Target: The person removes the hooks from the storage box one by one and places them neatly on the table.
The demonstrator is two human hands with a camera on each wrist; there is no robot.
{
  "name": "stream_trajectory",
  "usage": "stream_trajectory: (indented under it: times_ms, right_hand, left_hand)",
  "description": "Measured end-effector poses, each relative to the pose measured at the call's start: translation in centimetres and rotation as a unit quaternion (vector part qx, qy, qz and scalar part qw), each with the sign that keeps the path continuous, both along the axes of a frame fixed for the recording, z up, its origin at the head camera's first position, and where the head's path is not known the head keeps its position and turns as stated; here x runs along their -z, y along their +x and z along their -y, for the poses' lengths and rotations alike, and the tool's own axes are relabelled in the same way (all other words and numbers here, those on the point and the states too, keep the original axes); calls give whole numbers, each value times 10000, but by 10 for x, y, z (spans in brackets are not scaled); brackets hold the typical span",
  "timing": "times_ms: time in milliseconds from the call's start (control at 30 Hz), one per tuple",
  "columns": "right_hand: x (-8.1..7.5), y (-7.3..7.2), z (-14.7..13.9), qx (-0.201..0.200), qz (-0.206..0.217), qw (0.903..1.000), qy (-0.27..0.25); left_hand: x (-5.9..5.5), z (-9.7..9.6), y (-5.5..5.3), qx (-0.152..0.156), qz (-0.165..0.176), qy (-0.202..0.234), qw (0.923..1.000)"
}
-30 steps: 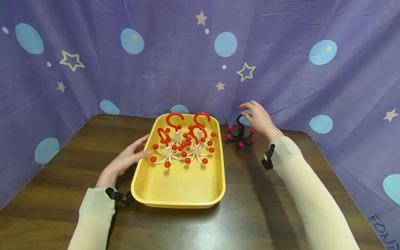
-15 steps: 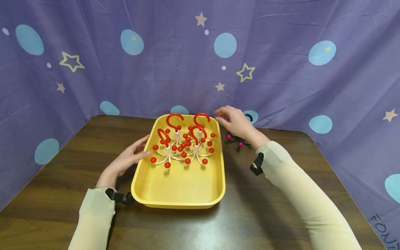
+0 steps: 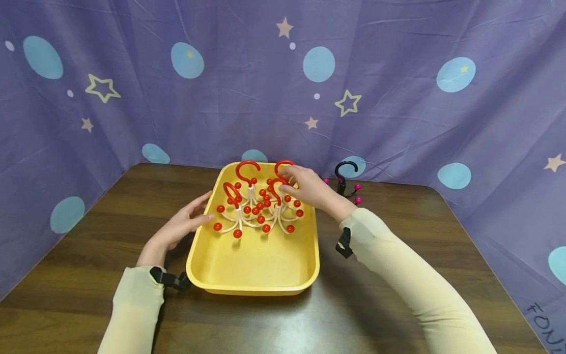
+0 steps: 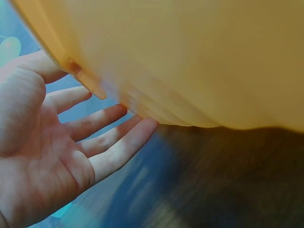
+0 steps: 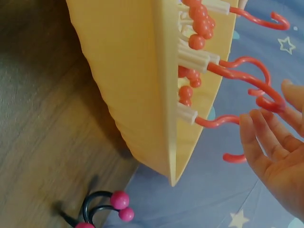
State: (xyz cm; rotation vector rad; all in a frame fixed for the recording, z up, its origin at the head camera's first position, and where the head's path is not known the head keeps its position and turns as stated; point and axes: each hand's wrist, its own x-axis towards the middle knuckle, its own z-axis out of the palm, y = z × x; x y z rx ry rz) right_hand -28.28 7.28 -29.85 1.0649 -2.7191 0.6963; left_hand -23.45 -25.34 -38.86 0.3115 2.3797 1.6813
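A yellow tray (image 3: 256, 265) holds several white hook hangers with red hooks and red ball tips. My left hand (image 3: 180, 226) rests at its left side, thumb over the rim and nearly straight fingers against the outer wall (image 4: 190, 71). My right hand (image 3: 307, 189) reaches over the tray's right rim to the near right hanger (image 3: 277, 212). In the right wrist view, that hanger's red hook (image 5: 242, 76) ends beside the thumb and fingertips; a firm grip is not visible. The hand partly covers the far right hanger (image 3: 283, 164).
A black hook hanger (image 3: 341, 188) with pink ball tips stands on the wooden table (image 3: 411, 231), right of the tray and partly behind my right forearm. A purple curtain (image 3: 247, 113) with stars and blue spots hangs along the table's back and sides.
My right hand has moved left from the black hanger's hook to over the tray, beside the red hooks. The left hand and the tray have stayed in place.
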Motion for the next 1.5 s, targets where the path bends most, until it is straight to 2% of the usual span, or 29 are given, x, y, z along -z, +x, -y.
stream_trajectory:
  times_ms: [233, 667, 967, 1133, 1500]
  right_hand:
    - [6, -1, 8, -27, -252, 9996, 149]
    - [6, 3, 11, -96, -446, 9989, -43]
    - [-7, 10, 8, 79, -186, 9995, -223]
    - [-12, 13, 7, 18, -48, 9994, -349]
    - [-29, 21, -3, -106, -329, 9974, -628]
  left_hand:
    - [0, 0, 1, -12, 7, -11, 10000]
    - [2, 0, -1, 44, -1, 104, 9999]
    - [2, 1, -1, 6, 20, 65, 10000]
    - [2, 1, -1, 5, 43, 65, 10000]
    - [2, 2, -1, 26, 41, 18, 10000]
